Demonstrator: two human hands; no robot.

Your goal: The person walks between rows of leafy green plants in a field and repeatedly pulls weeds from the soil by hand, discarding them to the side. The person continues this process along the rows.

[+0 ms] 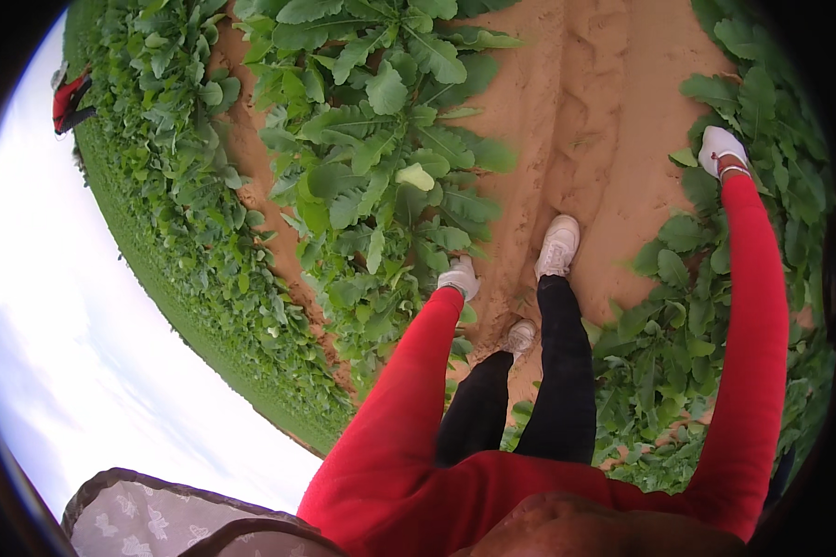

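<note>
Currently, the white-gloved left hand is overlapping the edge of the lobed-leaf crop row left of the sandy path; the white-gloved right hand is overlapping the leafy row right of it. Whether either is gripping, I cannot tell. White sneakers are standing on the path.

Left arm, long red fabric sleeve, slants toward 11–12 o'clock from the red-clad torso; white-gloved left hand low, fingers partly hidden. Right arm, same sleeve, reaches to 1 o'clock; white-gloved right hand, finger curl unclear.
</note>
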